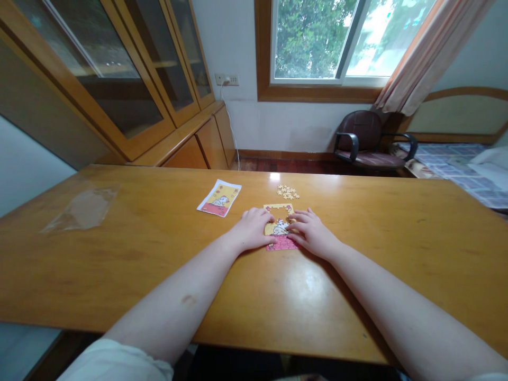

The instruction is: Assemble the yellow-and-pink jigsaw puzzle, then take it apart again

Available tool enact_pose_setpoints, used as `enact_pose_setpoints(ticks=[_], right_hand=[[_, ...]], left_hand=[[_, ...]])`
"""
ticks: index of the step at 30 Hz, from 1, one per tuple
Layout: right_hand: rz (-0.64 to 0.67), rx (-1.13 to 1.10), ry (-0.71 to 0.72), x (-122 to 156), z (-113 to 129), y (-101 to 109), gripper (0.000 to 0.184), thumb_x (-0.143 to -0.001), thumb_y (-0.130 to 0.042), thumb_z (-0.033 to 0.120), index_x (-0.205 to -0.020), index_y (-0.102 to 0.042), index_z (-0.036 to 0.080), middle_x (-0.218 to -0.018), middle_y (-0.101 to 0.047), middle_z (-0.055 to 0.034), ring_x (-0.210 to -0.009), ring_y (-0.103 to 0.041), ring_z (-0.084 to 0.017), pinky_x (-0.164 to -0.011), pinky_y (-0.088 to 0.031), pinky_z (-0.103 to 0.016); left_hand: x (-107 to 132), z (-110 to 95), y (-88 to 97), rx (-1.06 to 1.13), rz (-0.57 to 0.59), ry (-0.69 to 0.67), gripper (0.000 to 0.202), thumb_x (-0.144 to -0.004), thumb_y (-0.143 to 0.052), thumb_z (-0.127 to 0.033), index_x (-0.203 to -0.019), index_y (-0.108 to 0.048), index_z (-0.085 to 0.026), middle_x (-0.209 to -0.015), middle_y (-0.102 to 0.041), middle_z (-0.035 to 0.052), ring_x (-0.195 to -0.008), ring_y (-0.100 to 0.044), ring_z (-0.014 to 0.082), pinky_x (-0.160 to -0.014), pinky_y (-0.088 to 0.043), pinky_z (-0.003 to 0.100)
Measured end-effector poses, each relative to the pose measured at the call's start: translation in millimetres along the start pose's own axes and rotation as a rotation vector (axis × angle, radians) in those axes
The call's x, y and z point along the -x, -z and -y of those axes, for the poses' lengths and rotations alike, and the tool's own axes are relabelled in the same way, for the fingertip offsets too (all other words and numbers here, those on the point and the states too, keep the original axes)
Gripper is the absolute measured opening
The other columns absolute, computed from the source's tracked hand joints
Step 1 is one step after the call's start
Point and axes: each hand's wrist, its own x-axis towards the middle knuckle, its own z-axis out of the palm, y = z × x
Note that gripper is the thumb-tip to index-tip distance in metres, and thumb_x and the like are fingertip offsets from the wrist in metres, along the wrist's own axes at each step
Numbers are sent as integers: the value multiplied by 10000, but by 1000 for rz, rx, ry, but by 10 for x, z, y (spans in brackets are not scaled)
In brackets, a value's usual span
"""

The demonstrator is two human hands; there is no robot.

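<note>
A partly assembled jigsaw puzzle [281, 243] lies flat on the wooden table, with a white cartoon animal, a yellow upper area and a pink lower part. An unfilled gap shows in its upper middle. My left hand [253, 228] rests along the puzzle's left edge, thumb and fingers apart. Over the right side lies my right hand [313, 232], its fingers spread and touching the surface; whether a small piece is under the fingertips is hidden. Just beyond the puzzle sits a small pile of loose puzzle pieces [288, 192], pale side up.
A printed reference picture [220, 199] lies left of the puzzle. Farther left is a clear plastic bag [85, 209] on the table [159, 275]. Past the table's far edge stand a glass-door cabinet [174, 121], an office chair [363, 138] and a bed [456, 166].
</note>
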Motion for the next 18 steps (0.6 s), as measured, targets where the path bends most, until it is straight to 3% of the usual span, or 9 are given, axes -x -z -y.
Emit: enact_pose_setpoints(ticks=[9,14,18], right_hand=[[-53,32,-47,-6,-35,-19,202,-908,-524,208,-945,-712,271,-1218,-638,-78,-1182,-542,-252,-1078,-285,-607],[-60,43,-114,-2,-2,50,179,-848,-637,396,-889,-704,235,-1176,-650,-103,-1145,-565,-277,-1079,-280,-619],[-25,16,-66,-2,9,38,178,-839,-658,399,-898,-711,240,-1192,-648,-97,-1181,-542,-285,-1079,-265,-635]], left_hand=[[5,0,1,-1,16,7,550,-694,-729,-547,-1137,-597,-250,-1278,-556,80,-1219,-454,302,-1032,-355,448],[8,5,-8,-6,-5,-6,541,-692,-728,-553,-1119,-602,-245,-1253,-570,74,-1198,-468,302,-1019,-369,450],[9,-2,-1,-3,0,-2,548,-691,-728,-559,-1119,-604,-239,-1261,-564,80,-1196,-469,302,-1018,-370,446]])
